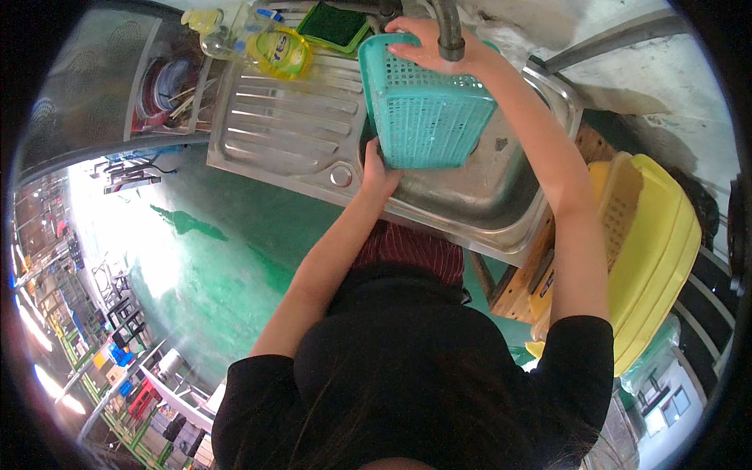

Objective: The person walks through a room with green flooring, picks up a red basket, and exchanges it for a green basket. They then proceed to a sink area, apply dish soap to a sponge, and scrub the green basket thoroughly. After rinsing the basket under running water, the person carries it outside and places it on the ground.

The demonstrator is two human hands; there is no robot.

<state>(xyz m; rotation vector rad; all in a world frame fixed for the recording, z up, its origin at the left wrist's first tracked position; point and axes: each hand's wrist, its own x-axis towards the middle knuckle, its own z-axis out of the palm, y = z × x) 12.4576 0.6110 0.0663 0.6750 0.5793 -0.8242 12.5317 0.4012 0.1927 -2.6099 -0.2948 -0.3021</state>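
A turquoise perforated plastic basket (435, 117) is held tilted over the stainless steel sink (509, 176), its holed side facing up. My left hand (377, 171) grips its near left edge; most of those fingers are hidden behind the basket. At the far end, my right hand (439, 48) holds the rim, fingers pointing left and partly hidden by the grey tap (450, 35). The tap's spout hangs right above that hand. Whether water runs cannot be made out.
Left of the bowl lies the ribbed drainboard (282, 117). Behind it stand a yellow dish-soap bottle (280, 53), a clear bottle (205, 31) and a green scrub pad in a tray (335, 27). Yellow plastic tubs (658, 251) lean at the right. A rack with dishes (168, 86) stands left.
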